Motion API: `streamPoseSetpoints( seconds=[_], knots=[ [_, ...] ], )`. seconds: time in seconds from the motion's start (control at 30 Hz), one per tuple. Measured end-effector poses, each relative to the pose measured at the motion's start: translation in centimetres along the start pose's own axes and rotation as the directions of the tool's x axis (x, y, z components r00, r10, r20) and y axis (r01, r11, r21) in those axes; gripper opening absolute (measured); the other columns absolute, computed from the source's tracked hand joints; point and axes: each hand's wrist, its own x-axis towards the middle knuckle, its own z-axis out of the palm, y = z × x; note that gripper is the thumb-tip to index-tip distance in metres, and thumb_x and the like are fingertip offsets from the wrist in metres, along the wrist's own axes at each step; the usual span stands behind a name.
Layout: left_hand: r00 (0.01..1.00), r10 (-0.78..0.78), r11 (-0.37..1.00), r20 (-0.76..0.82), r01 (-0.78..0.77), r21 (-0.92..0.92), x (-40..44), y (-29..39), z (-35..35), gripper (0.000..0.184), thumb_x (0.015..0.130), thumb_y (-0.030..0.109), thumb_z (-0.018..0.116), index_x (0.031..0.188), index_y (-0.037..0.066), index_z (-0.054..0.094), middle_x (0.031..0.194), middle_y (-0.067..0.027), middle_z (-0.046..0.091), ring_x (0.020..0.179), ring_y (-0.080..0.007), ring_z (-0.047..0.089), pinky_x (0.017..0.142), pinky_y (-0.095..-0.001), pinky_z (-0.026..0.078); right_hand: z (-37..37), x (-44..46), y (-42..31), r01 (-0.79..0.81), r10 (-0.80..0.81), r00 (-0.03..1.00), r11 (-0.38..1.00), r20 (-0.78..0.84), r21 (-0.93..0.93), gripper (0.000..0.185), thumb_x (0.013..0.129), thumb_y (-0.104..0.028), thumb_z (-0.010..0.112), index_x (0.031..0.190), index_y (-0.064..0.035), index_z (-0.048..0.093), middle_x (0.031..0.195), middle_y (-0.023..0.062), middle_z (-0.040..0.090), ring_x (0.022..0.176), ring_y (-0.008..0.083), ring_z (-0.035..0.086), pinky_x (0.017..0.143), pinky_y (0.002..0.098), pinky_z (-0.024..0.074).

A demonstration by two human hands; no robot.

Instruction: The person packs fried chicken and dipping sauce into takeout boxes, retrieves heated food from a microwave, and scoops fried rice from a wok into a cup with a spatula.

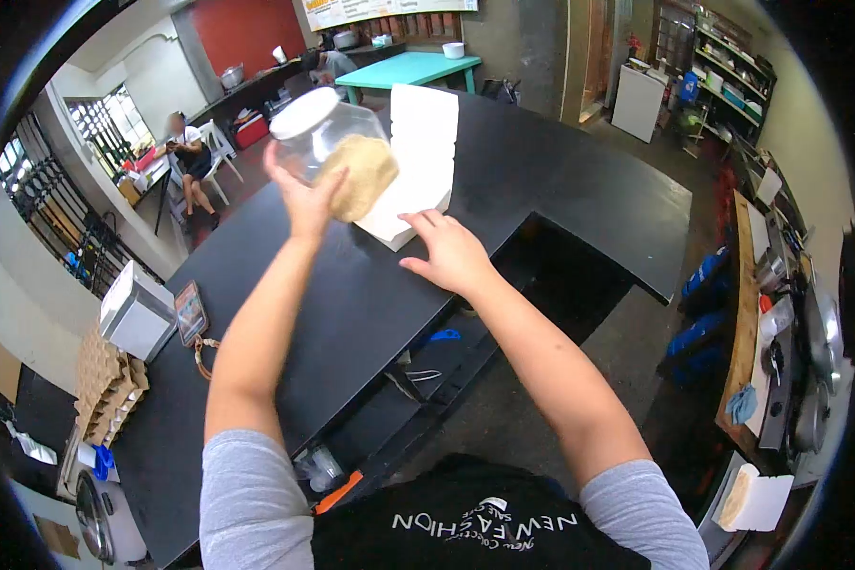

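Note:
My left hand [306,198] grips a clear plastic jar [328,142] with a white lid [304,112]. The jar is tilted, and tan granular contents [364,176] lie against its lower right side. Behind and right of it, a white folding box [424,142] stands on the black counter [351,313] with its lid raised; the jar partly hides its inside. My right hand [451,252] is open, thumb and fingers apart, its fingertips at the box's near right edge. Whether they press on the box I cannot tell.
At left on the counter are a phone [191,313], a napkin dispenser [135,309] and egg trays [107,385]. An open drawer [380,418] juts out below the counter edge. A stove [788,313] stands at right. A seated person [188,157] is in the background.

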Motion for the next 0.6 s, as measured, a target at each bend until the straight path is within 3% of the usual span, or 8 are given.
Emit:
streamPoseSetpoints(
  seconds=[0.03,0.13,0.23,0.3,0.43,0.5,0.57,0.6],
  knots=[
    [1.0,0.019,0.998,-0.014,-0.018,0.068,0.6,0.1,-1.6,0.109,0.061,0.017,0.09,0.146,0.006,0.021,0.14,-0.0185,0.035,0.131,-0.0301,0.038,0.111,-0.0415,0.031,1.1,0.1,0.3,0.014,-0.015,0.999,1.0,-0.052,-0.005,0.052,0.075,-0.03,0.079,0.119,-0.01,0.06,0.115,0.0127,0.057,0.107,0.0322,0.059,0.091,0.0417,0.0507],
    [0.998,0.055,0.966,-0.038,-0.044,0.255,1.4,-1.9,-6.9,0.109,0.061,0.019,0.091,0.146,0.004,0.023,0.141,-0.0181,0.035,0.131,-0.0313,0.039,0.112,-0.0413,0.031,0.7,-0.8,0.1,0.003,-0.003,0.999,1.0,-0.05,0.002,0.035,0.074,-0.03,0.079,0.097,-0.0067,0.066,0.103,0.0126,0.059,0.1,0.0322,0.06,0.086,0.0422,0.051],
    [0.999,0.034,0.884,-0.032,-0.015,0.467,-0.1,-4.2,-11.1,0.11,0.059,0.019,0.092,0.145,0.003,0.025,0.143,-0.0174,0.034,0.134,-0.0315,0.036,0.113,-0.0423,0.03,0.2,-3.9,0.5,0.048,-0.044,0.973,0.999,-0.226,0.013,0.03,0.074,-0.03,0.078,0.084,-0.0049,0.065,0.095,0.0127,0.059,0.093,0.0325,0.059,0.082,0.0421,0.0509],
    [1.0,-0.018,0.891,-0.017,0.024,0.453,-1.9,-6.4,-12.8,0.11,0.059,0.017,0.092,0.145,0.002,0.025,0.145,-0.0173,0.032,0.138,-0.0318,0.032,0.116,-0.0437,0.026,-0.9,-6.7,1.3,0.095,-0.075,0.951,0.994,-0.301,0.05,0.032,0.074,-0.032,0.077,0.084,-0.0038,0.063,0.095,0.0136,0.059,0.089,0.0333,0.059,0.08,0.0414,0.0508],
    [0.962,0.101,0.732,0.255,-0.245,0.635,-3.5,-6.7,-14.7,0.103,0.071,0.033,0.082,0.149,0.001,0.021,0.151,-0.0194,0.026,0.14,-0.0341,0.028,0.117,-0.0474,0.023,-4.9,-15.4,1.6,0.15,-0.094,0.881,0.985,-0.464,0.085,0.032,0.072,-0.029,0.078,0.083,-0.0058,0.059,0.094,0.0135,0.058,0.087,0.0326,0.057,0.077,0.0407,0.0494],
    [0.905,0.248,0.682,0.345,-0.416,0.602,-2.0,-4.0,-14.2,0.103,0.078,0.043,0.076,0.151,0.001,0.019,0.154,-0.0204,0.023,0.142,-0.0352,0.026,0.116,-0.0496,0.023,-7.2,-20.5,1.6,0.159,-0.101,0.834,0.985,-0.542,0.061,0.032,0.071,-0.024,0.08,0.085,-0.0075,0.057,0.096,0.0124,0.057,0.087,0.0313,0.057,0.075,0.0394,0.0491],
    [0.848,0.357,0.818,0.391,-0.486,0.306,0.4,-0.8,-9.8,0.101,0.083,0.054,0.069,0.152,0.001,0.018,0.153,-0.021,0.028,0.138,-0.0384,0.032,0.112,-0.0531,0.03,-9.6,-25.5,0.9,0.128,-0.092,0.814,0.991,-0.573,0.023,0.033,0.07,-0.022,0.08,0.086,-0.0075,0.055,0.098,0.0112,0.056,0.088,0.0301,0.056,0.074,0.0377,0.0499],
    [0.851,0.233,0.945,0.471,-0.313,0.098,0.1,0.5,-5.8,0.096,0.084,0.057,0.065,0.151,0.002,0.022,0.149,-0.0209,0.035,0.133,-0.0378,0.04,0.109,-0.0526,0.036,-10.8,-27.9,0.1,0.112,-0.081,0.82,0.994,-0.567,0.019,0.034,0.069,-0.022,0.08,0.086,-0.0075,0.055,0.098,0.0104,0.055,0.089,0.0294,0.056,0.072,0.0368,0.0503]
  ],
)
